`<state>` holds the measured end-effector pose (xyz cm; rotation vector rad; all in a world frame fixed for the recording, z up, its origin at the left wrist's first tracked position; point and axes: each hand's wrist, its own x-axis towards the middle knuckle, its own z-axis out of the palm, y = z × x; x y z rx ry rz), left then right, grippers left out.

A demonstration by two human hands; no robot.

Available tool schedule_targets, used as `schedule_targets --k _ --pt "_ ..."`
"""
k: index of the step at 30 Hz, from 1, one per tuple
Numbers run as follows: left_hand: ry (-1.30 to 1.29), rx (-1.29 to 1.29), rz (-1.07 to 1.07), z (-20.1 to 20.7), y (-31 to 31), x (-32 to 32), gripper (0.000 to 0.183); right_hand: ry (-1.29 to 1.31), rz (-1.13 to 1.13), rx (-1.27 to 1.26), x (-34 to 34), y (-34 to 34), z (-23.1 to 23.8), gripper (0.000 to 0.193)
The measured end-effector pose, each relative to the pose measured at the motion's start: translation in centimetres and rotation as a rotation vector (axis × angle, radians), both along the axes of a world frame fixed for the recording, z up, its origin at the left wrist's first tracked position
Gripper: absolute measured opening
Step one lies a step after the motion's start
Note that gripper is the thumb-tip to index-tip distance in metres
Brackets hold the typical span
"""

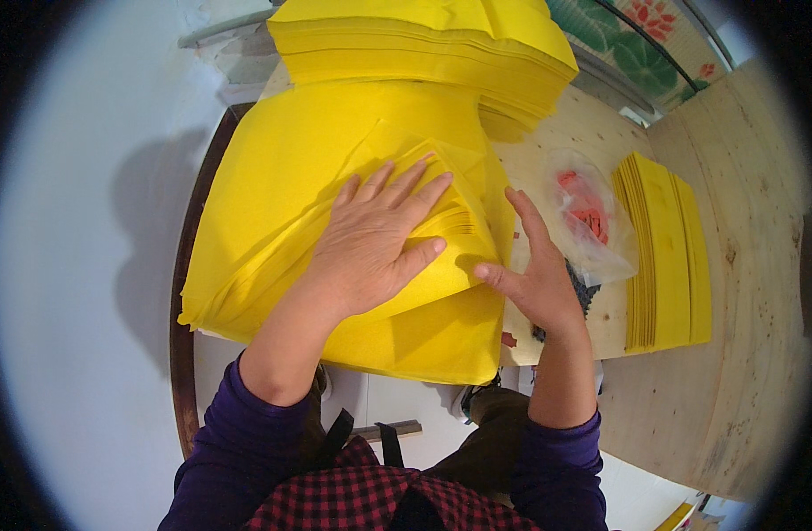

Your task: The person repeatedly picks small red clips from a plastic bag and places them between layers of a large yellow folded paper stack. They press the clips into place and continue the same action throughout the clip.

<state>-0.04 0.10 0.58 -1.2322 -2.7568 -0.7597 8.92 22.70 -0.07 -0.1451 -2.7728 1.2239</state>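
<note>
My left hand (379,226) lies palm down with its fingers spread on a loose pile of yellow felt-like sheets (273,168), grasping nothing. Beside my fingertips a corner of the sheets is turned up in a peak, and several thin layered edges show next to my thumb. My right hand (543,279) is unclenched and holds nothing, thumb and forefinger wide apart at the right side of the pile; I cannot tell whether the thumb touches the fabric. The pile sits right in front of me, its near edge reaching out above the floor (437,403).

Behind it rises a taller yellow stack (406,57), its many layers showing along the side. To the right, on the pale wooden worktop (605,115), lies a clear plastic bag (614,252) with red markings, and just past it a narrow yellow bundle (667,257) near a wooden panel (751,221). A dark jagged-edged piece (588,292) is partly hidden by my right hand. My sleeves (561,460) are purple, above a red-and-black checked garment (335,496).
</note>
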Motion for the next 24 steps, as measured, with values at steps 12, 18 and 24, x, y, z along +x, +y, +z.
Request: schedule_targets --k 12,18,24 --pt "-0.008 -0.017 0.008 -0.2 0.0 0.0 0.068 -0.084 -0.05 -0.042 -0.1 -1.6 0.0 0.101" --pt "-0.03 -0.004 -0.013 -0.2 -0.1 -0.2 0.073 -0.073 -0.034 -0.048 0.0 -1.5 0.0 0.101" --pt "-0.018 0.0 0.003 0.0 0.0 -0.1 0.064 -0.007 -0.05 -0.144 -0.4 -1.9 -0.7 0.094"
